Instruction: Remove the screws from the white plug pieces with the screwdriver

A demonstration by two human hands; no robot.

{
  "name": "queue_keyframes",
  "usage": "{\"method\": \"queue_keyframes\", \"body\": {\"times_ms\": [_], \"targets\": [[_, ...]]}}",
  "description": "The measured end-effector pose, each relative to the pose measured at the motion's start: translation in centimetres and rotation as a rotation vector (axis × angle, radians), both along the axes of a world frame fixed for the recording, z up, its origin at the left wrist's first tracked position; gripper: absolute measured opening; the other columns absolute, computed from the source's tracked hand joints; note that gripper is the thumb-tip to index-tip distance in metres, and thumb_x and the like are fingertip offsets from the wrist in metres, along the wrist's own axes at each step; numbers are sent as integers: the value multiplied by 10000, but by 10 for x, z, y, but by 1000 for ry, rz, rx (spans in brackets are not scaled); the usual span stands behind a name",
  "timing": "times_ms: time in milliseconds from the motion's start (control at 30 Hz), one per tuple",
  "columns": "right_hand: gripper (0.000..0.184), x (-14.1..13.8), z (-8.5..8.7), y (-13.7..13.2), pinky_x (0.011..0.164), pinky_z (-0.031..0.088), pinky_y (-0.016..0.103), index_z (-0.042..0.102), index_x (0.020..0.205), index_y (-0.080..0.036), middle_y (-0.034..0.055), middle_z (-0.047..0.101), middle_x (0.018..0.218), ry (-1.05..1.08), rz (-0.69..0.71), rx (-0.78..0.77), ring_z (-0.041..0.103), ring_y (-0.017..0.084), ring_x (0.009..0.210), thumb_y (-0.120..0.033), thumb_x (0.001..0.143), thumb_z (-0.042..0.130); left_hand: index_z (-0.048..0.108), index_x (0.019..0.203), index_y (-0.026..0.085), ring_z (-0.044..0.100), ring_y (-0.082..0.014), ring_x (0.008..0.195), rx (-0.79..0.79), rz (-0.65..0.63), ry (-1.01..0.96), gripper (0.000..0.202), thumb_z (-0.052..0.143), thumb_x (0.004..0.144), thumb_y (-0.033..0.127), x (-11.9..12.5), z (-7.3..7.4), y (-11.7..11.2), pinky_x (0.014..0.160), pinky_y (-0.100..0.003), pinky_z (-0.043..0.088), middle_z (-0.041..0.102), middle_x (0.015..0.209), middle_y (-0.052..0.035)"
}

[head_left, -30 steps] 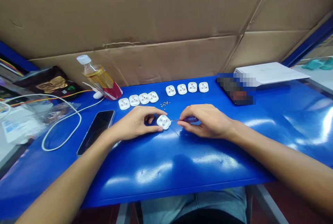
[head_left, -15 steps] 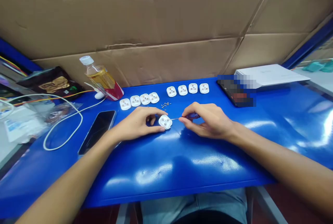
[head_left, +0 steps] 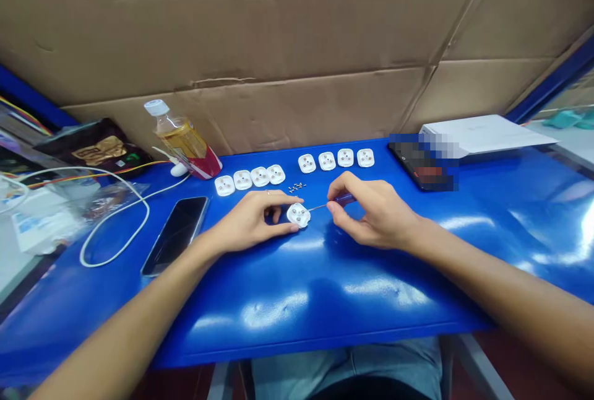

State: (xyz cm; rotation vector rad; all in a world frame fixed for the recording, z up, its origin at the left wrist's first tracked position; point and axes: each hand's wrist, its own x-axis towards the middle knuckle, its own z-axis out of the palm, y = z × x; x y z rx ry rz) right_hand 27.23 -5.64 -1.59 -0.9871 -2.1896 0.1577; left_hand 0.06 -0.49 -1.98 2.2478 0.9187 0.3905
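Note:
My left hand [head_left: 250, 221] pinches a white plug part [head_left: 298, 215] between thumb and forefinger and holds it on the blue table [head_left: 301, 288]. My right hand [head_left: 371, 213] grips a small screwdriver [head_left: 334, 203] with a purple handle. Its thin metal shaft points left and its tip meets the plug part. A little heap of tiny screws [head_left: 296, 187] lies just behind the held part. Behind that, several white plug parts stand in two rows, one at the left [head_left: 250, 179] and one at the right [head_left: 336, 159].
A drink bottle [head_left: 182, 140] leans at the back left, above a dark phone [head_left: 176, 234] and a white cable [head_left: 116, 226]. A second dark phone [head_left: 420, 165] and a white flat box [head_left: 482, 134] lie at the back right. A cardboard wall [head_left: 278, 41] closes the back.
My right hand has lifted a little and tilted the screwdriver handle upward, while the plug part in my left hand shifted slightly right. The view also drifted a little.

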Motion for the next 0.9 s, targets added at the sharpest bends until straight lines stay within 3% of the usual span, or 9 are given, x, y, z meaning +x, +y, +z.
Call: {"method": "queue_keyframes", "body": {"times_ms": [100, 167, 233, 367, 467, 633, 900], "targets": [[160, 0, 2, 1, 544, 401, 274, 572, 925, -220, -23, 695, 688, -30, -67, 46, 630, 143, 550, -336, 1032, 597, 733, 1339, 227, 552, -142, 735, 16, -8, -16, 516, 767, 912, 514, 2, -2, -1, 706, -268, 441, 734, 986, -31], [131, 0, 3, 1, 537, 385, 274, 581, 944, -214, -33, 674, 666, -65, -50, 49, 606, 139, 533, -301, 1043, 582, 735, 1336, 216, 537, -135, 722, 20, -13, -26, 512, 768, 913, 504, 2, -2, -1, 698, -265, 430, 725, 980, -31], [64, 0, 5, 1, 591, 436, 274, 594, 1026, -200, 0, 719, 769, -114, 22, 52, 662, 158, 627, -247, 1042, 554, 730, 1346, 210, 521, -131, 708, 20, -24, -29, 517, 764, 917, 497, 2, -2, 0, 683, -261, 419, 714, 961, -28], [136, 3, 8, 2, 739, 525, 310, 595, 1138, -179, 86, 766, 1022, -162, 103, 96, 719, 204, 839, -185, 1023, 522, 717, 1362, 213, 540, -138, 726, 26, -46, -22, 508, 744, 938, 491, 2, 0, -1, 690, -263, 431, 714, 991, -36], [135, 4, 9, 2, 760, 539, 326, 613, 1117, -178, 94, 771, 1026, -172, 84, 108, 724, 219, 867, -185, 1014, 526, 718, 1352, 209, 551, -140, 719, 35, -40, -18, 498, 734, 946, 498, 3, 0, -1, 709, -270, 447, 708, 947, -26], [159, 1, 6, 1, 651, 495, 326, 660, 1024, -176, 59, 773, 844, -194, -17, 104, 722, 219, 717, -272, 1056, 538, 719, 1354, 217, 557, -146, 735, 47, -47, -14, 486, 727, 954, 493, 4, -1, -2, 736, -278, 462, 707, 966, -31], [185, 2, 6, 1, 764, 543, 346, 657, 1158, -166, 91, 767, 1003, -195, 85, 106, 716, 226, 870, -218, 1045, 521, 710, 1368, 204, 568, -150, 742, 43, -70, -15, 473, 714, 958, 440, 5, 1, -5, 766, -293, 478, 715, 1011, -50]]}}
